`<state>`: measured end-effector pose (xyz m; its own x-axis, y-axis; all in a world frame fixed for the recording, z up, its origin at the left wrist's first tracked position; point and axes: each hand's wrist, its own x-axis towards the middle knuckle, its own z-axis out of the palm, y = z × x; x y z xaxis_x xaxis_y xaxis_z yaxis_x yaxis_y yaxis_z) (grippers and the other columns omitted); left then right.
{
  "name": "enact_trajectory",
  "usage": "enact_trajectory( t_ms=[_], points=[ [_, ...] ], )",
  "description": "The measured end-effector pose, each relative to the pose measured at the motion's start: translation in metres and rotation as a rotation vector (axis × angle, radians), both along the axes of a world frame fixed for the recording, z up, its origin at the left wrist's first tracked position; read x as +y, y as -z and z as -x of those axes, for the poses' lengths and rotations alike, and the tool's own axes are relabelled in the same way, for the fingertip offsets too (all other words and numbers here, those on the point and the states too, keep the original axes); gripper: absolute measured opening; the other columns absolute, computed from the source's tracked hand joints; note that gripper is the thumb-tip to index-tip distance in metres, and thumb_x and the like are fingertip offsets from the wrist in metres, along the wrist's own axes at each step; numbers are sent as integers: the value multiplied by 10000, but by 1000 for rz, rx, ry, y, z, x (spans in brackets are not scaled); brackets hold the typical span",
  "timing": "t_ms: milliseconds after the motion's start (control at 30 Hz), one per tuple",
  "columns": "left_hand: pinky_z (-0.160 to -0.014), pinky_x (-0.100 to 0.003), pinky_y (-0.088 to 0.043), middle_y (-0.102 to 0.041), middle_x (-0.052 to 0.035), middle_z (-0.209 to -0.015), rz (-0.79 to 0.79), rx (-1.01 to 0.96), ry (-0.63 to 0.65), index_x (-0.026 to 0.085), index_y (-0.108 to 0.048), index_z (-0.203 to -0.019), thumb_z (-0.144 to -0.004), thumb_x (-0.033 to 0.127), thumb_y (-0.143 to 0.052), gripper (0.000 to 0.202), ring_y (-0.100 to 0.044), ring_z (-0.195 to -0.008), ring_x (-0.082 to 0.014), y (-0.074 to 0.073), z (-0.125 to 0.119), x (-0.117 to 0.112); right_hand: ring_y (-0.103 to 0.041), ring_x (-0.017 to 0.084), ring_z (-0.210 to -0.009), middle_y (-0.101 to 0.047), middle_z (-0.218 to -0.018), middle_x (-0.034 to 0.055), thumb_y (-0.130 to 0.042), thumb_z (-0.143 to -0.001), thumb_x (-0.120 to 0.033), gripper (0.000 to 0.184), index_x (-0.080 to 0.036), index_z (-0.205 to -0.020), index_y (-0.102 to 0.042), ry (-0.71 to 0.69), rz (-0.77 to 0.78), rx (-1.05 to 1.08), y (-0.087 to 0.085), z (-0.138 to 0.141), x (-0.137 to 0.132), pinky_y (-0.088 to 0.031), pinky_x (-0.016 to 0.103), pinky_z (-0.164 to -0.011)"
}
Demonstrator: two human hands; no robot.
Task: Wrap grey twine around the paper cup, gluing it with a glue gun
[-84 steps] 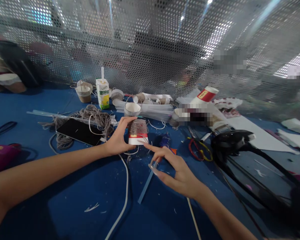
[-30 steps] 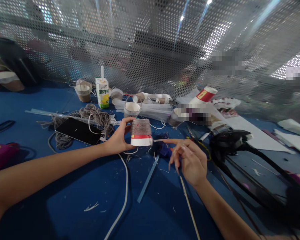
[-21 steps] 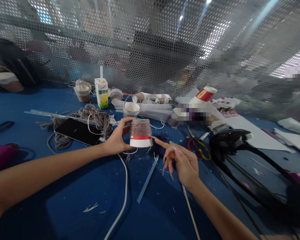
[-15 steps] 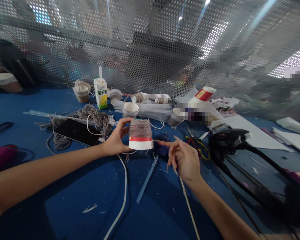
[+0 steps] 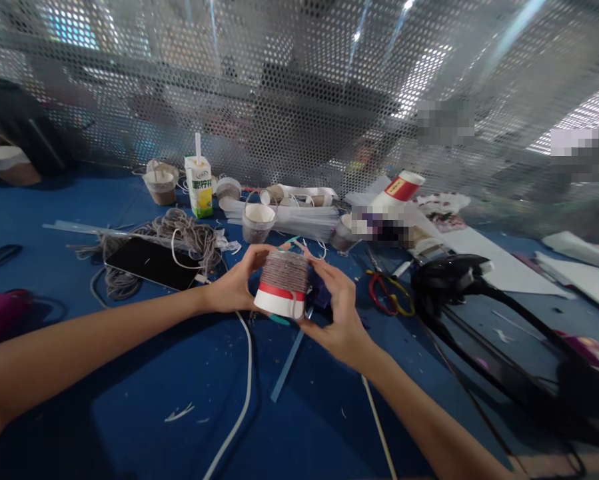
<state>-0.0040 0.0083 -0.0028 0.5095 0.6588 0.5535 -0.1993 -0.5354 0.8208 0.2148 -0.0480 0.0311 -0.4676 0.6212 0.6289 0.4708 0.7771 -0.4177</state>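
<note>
An upturned paper cup (image 5: 282, 285), white with a red band and wound with grey twine over its upper part, is held above the blue table (image 5: 129, 400). My left hand (image 5: 235, 288) grips its left side, thumb on top. My right hand (image 5: 336, 308) is closed on its right side, fingers wrapped round the twine and the rim. A loose end of white cord hangs across the red band.
A black phone (image 5: 148, 262) lies on a heap of grey twine (image 5: 179, 233) to the left. Behind are a milk carton (image 5: 198, 185), paper cups (image 5: 257, 221) and clear sticks. Scissors (image 5: 388, 292) and a black stand (image 5: 459, 280) lie to the right. A perforated metal screen closes the back.
My right hand has come off the table, moved in from the right and closed on the cup's right side. The cup has tilted and dropped slightly toward me.
</note>
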Motion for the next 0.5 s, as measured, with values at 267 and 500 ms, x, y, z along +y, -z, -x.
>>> enact_trajectory(
  t_ms=[267,500],
  points=[
    [-1163,-568,-352,-376,-156,-1494,-168,89,-52,283,-283,-1413,-594,271,-877,1012,-399,-1398,-363,-4,3,-3,-454,318,-1331,-437,-1412,131,-701,-762,-154,830,-319,-1413,-213,6,2,54,8,-5,7,-368,605,-1100],
    [-1030,-539,-499,-513,-142,-1272,-205,138,-370,210,-419,-1292,-618,293,-841,800,-545,-1225,-328,1,2,-1,-108,311,-1500,-141,-1618,113,-563,-793,-125,608,-249,-1326,-296,-38,119,24,-18,-7,-9,-200,602,-1181]
  ],
)
